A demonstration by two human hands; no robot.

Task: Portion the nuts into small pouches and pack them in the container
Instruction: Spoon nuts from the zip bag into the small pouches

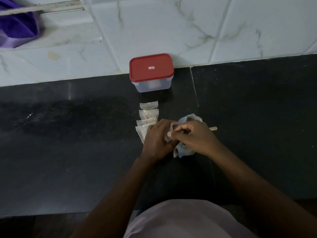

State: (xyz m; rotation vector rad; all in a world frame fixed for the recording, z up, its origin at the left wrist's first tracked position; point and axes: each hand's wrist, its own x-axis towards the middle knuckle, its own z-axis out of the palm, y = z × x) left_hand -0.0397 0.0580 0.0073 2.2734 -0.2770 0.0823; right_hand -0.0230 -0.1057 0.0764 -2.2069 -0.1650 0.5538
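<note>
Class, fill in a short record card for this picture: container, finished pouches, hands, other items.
container: clear box, red lid on, at the back of the counter
filled pouches: four visible, in a row before it
hands: left hand and right hand hold one small pouch
other: plastic bag behind right hand; wooden stick; purple cloth

Dim, bluish indoor light. Tiled wall (154, 23) brightest; black counter (68, 152) swallows detail, faint reflection streak at left rear. Shadows soft, diffuse. Slightly soft: left hand (156, 140), right hand (195, 136), pouch (169, 133) pinched between them. Purple cloth (17, 26) top left smeared. Wide-angle bend: tile seams, counter edge curve toward frame edges.
</note>
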